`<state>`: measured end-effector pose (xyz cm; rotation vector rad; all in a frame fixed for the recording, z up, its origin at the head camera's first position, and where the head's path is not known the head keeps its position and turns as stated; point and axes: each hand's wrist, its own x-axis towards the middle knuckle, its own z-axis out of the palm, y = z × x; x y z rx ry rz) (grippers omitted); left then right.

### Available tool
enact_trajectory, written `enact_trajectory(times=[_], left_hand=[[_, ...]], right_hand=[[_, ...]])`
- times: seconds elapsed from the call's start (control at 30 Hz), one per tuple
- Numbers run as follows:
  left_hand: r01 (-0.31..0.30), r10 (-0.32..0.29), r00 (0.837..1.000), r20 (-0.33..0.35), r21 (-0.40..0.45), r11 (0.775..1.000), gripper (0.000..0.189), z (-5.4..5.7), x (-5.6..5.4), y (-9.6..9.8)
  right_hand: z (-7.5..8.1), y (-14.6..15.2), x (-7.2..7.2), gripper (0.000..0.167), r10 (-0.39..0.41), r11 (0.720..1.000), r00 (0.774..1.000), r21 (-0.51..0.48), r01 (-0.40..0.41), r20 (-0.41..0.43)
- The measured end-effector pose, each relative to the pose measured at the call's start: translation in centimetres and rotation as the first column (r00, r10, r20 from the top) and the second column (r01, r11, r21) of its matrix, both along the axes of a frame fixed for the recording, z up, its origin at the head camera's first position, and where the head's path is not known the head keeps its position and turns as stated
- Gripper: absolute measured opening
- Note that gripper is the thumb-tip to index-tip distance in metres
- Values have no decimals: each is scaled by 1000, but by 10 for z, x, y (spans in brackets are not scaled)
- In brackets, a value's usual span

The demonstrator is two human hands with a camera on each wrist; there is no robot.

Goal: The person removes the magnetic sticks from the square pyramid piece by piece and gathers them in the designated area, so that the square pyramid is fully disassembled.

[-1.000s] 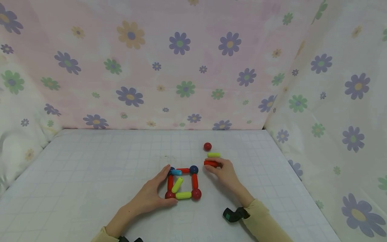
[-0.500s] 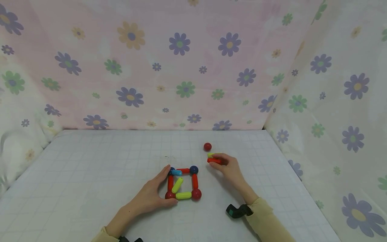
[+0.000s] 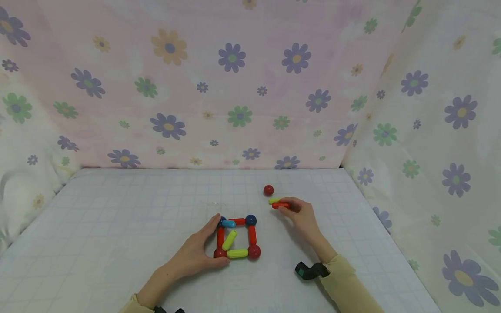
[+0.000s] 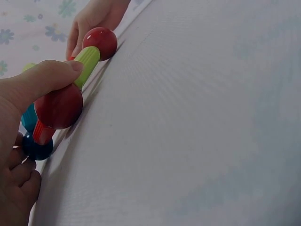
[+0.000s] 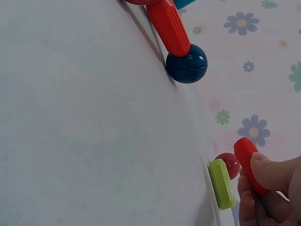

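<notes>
A square of magnetic rods and balls (image 3: 252, 235) lies on the table in the head view, with blue balls at the far corners and red balls at the near ones. A light-blue rod (image 3: 228, 224) and a slanting yellow-green rod (image 3: 230, 240) rise from its left corners. My left hand (image 3: 195, 251) holds that left side, thumb at the near red ball (image 4: 59, 107) and fingers at the far blue ball (image 4: 37, 146). Farther right, my right hand (image 3: 306, 221) pinches a red magnetic rod (image 5: 249, 162) between thumb and fingers, beside a loose yellow-green rod (image 5: 221, 183).
A loose red ball (image 3: 268, 190) sits just beyond the loose rod. White gridded cloth covers the table (image 3: 117, 217). Flowered curtains (image 3: 266, 126) stand at the back and sides. A black wrist mount (image 3: 311, 271) is strapped to the right sleeve.
My right hand has moved slightly away and to the right with the red rod, toward the loose yellow-green rod, now partly covered. The left hand and the square have stayed put.
</notes>
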<state>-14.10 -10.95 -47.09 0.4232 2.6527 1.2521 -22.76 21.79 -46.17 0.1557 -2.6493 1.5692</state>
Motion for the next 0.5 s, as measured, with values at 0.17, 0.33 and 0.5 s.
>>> enact_trajectory(times=[0.17, 0.33, 0.5], left_hand=[[3, -3, 1000, 3, 3, 1000, 110, 0, 0, 0], [4, -4, 1000, -2, 2, 1000, 111, 0, 1, -1], [2, -2, 1000, -8, -4, 1000, 110, 0, 1, -1]], right_hand=[[-1, 4, -1, 34, 0, 1000, 1000, -4, 0, -16], [-1, 6, -1, 34, -12, 1000, 1000, -2, 12, -22], [-3, 8, -2, 34, -20, 1000, 999, -18, 20, -25]])
